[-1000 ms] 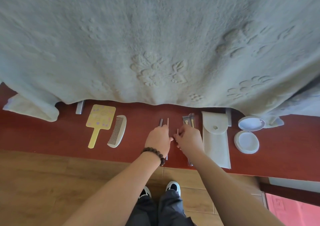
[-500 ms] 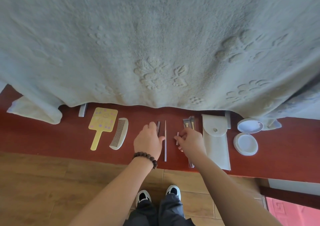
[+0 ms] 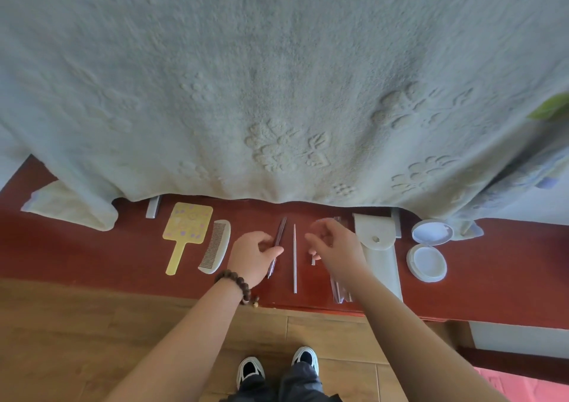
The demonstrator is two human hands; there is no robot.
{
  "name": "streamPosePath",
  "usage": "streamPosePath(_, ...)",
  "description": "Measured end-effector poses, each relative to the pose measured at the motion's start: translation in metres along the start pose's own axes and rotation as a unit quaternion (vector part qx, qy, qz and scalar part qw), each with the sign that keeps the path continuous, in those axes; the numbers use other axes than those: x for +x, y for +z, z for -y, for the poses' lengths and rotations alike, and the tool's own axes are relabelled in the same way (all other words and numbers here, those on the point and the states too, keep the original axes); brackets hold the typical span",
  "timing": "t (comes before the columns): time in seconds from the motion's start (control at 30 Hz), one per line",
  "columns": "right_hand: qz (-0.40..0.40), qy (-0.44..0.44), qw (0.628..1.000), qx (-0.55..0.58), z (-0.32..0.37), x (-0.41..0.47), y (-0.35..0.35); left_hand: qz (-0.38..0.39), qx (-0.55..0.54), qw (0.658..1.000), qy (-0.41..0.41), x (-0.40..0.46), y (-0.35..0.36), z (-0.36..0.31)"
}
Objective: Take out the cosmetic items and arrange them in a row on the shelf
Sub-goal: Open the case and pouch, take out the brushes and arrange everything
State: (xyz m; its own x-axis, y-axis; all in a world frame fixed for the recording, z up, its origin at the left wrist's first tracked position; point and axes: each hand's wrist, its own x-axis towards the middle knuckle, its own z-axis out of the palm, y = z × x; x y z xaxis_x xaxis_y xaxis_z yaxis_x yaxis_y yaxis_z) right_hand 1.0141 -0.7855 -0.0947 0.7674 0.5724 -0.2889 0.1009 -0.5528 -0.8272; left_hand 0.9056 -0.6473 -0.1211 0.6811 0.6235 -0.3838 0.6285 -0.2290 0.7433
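Lying on the red shelf [image 3: 92, 257] between the comb [image 3: 215, 246] and thin stick [image 3: 294, 258]: a dark slim pen-like tool [image 3: 278, 241]. Left hand [image 3: 252, 255] pinching its near half. Right hand [image 3: 334, 244] hovering loosely spread, holding nothing. Probably handling light, stiff, smooth, prone to rolling; gripping mid-shaft.

The shelf [image 3: 92, 257] is deep red-brown. On it lie a yellow hand mirror [image 3: 187, 226] dotted with pastel shapes, a cream comb [image 3: 216, 246], a white pouch [image 3: 378, 247] and a white compact [image 3: 428, 247]. Above hangs a pale grey-green blanket [image 3: 277, 78] — embossed with flowers.
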Motion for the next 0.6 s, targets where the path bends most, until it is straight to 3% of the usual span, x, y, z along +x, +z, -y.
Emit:
streamPosePath(0.1, 0.053, -0.032, 0.996, 0.062, 0.024, -0.004, -0.001, 0.045, -0.175, 0.984, -0.009, -0.02, -0.025, -0.015)
streamPosePath(0.23, 0.107, -0.058, 0.974, 0.191, 0.052, -0.014, 0.003, 0.076, -0.232, 0.97, 0.019, -0.041, -0.048, -0.025)
streamPosePath(0.37, 0.099, -0.075, 0.957, 0.262, 0.074, -0.025, 0.009, 0.101, -0.248, 0.963, 0.025, -0.053, -0.06, -0.028)
streamPosePath(0.6, 0.081, -0.085, 0.965, 0.233, 0.082, -0.026, 0.022, 0.092, -0.191, 0.977, 0.016, -0.059, -0.073, -0.021)
